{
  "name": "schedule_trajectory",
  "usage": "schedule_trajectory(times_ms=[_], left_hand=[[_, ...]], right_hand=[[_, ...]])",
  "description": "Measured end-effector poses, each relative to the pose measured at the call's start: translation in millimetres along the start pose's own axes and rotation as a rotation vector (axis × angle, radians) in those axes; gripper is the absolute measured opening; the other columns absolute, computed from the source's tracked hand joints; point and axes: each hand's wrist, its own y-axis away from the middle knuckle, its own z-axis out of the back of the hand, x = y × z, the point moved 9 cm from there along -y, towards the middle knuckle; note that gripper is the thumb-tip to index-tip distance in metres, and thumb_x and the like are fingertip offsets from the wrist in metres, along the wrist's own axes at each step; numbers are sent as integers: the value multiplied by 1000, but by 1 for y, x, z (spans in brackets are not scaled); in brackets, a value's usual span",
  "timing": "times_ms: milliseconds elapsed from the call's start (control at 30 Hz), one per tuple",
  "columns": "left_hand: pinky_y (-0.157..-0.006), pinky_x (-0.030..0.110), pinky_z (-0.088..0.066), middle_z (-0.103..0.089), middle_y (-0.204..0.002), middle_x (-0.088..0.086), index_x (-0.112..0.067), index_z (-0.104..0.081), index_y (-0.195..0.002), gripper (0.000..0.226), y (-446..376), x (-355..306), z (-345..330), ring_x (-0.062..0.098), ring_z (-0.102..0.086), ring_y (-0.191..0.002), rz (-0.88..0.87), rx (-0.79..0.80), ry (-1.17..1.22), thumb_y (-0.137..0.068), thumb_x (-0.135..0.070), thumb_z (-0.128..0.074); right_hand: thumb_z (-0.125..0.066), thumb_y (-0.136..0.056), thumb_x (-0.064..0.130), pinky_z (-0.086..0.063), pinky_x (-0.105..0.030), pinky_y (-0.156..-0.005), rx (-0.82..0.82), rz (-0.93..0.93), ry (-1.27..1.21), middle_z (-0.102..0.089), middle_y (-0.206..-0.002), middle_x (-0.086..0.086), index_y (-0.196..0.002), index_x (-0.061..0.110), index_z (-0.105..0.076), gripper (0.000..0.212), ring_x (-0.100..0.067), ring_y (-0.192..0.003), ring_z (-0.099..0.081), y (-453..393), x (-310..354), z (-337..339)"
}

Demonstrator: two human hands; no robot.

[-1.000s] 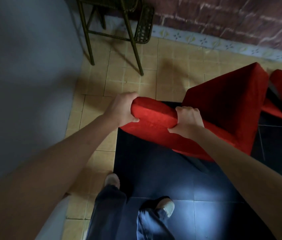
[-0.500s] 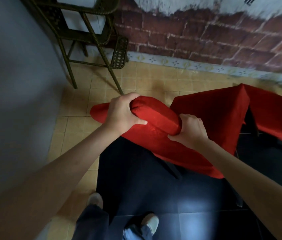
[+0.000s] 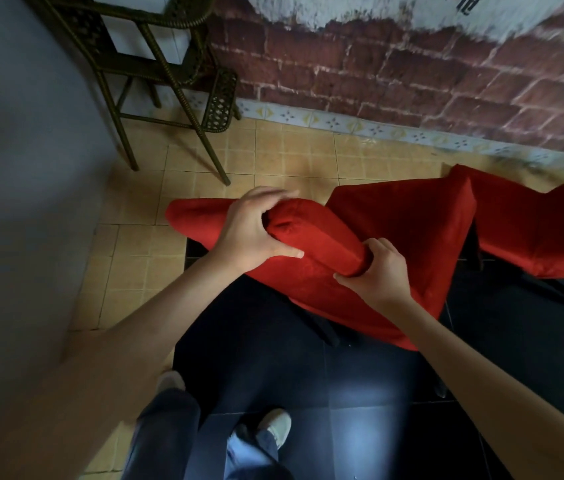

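Left hand [image 3: 256,230] gripped padded back of red chair [image 3: 401,230], fingers curled over top. Right hand [image 3: 379,268] clasped same back, just beside. Chair stood near wicker stool [image 3: 156,64], to its right.

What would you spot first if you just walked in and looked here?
The bright red chair in the middle jumps out, with the left hand and right hand both gripping the top of its padded back. Another red chair stands just to its right. Behind them runs an old brick wall, with a dark woven stool in the far left corner.
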Motion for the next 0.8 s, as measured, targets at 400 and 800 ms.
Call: schedule_trajectory(times_ms=[400,800], left_hand=[[-105,43,-42,-55,-107,-22,-41,-59,-103,75,10,19,-11,11,-54,-113,217,-121,128,-38,-34,-96],[-108,72,-10,-42,-144,-14,-40,-37,-143,95,20,-43,-78,15,-29,-138,4,438,-215,-65,-18,-86]], right_hand=[[-92,-55,31,-49,-33,-79,4,46,24,-55,-91,1,-95,7,-63,55,-18,-84,-56,3,-6,15],[-94,-52,28,-42,-26,-76,0,-29,48,-53,-92,6,-96,8,-63,57,-11,-81,-51,47,-61,63]])
